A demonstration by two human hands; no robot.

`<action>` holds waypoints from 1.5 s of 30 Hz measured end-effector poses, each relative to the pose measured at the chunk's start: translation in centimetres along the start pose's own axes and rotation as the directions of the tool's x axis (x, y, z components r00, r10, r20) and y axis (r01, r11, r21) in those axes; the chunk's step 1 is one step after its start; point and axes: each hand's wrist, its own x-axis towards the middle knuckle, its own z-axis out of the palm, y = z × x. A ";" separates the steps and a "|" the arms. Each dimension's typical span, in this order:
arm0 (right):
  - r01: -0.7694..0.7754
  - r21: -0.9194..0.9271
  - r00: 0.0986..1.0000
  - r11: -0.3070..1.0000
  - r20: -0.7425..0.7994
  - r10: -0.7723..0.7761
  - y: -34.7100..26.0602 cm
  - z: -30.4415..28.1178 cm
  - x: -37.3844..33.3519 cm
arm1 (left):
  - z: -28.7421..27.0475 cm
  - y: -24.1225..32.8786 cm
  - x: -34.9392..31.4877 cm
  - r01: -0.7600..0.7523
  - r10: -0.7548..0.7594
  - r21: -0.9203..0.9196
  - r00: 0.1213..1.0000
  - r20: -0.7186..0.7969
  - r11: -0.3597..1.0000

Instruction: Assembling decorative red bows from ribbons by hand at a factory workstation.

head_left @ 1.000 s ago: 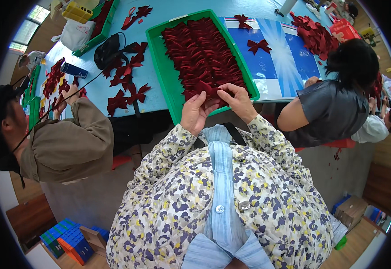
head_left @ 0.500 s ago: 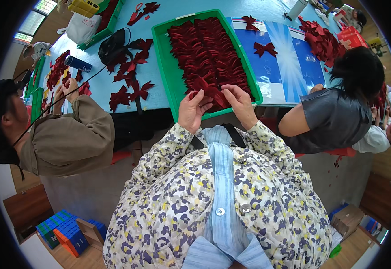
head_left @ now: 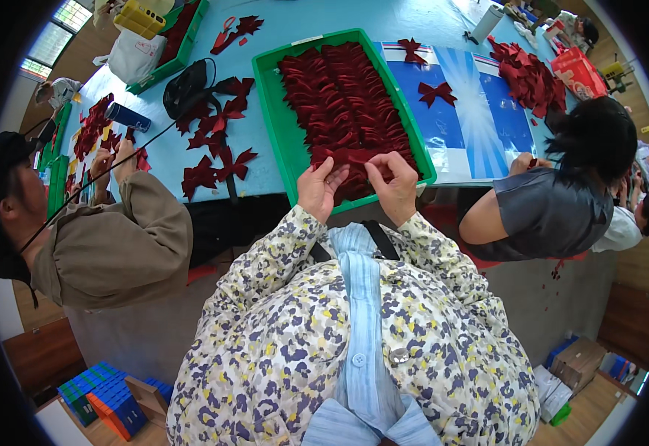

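A dark red ribbon bow [head_left: 350, 157] is stretched between my two hands, over the near end of a green tray [head_left: 272, 123]. My left hand [head_left: 318, 187] pinches its left end, and my right hand [head_left: 395, 186] grips the right end with thumb and fingertips bent together. Beneath and beyond it, rows of packed dark red bows [head_left: 339, 93] fill most of the tray. The held bow blends into those behind it, so its exact outline is hard to make out.
Loose red bows [head_left: 217, 126] and a black bag [head_left: 185, 88] lie left of the tray. A blue printed sheet [head_left: 432, 119] with two bows and a red heap [head_left: 525, 78] are on the right. One person [head_left: 109, 238] sits at my left, another [head_left: 555, 201] at my right.
The held bow has come down from a raised, tilted pose to a flatter one across the tray's near end. My hands have shifted slightly, and the view has tipped a little.
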 end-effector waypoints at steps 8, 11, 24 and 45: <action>-0.084 0.076 0.996 0.994 0.043 0.081 -0.3 2.8 -0.6 | -0.1 0.9 -1.7 0.027 -0.029 0.014 0.984 0.177 1.000; -0.161 0.147 0.987 0.976 0.032 0.158 -0.3 3.0 -0.6 | -0.1 1.4 -2.0 0.035 -0.040 0.027 0.980 0.196 0.999; -0.190 0.148 0.978 0.971 0.113 0.174 -0.6 3.8 0.1 | -0.1 2.0 -2.4 0.024 -0.029 0.026 0.980 0.195 0.999; -0.284 0.458 0.935 0.842 0.328 0.136 0.9 -0.7 0.7 | 0.0 5.9 -3.3 -0.503 -0.023 0.744 0.822 0.570 0.440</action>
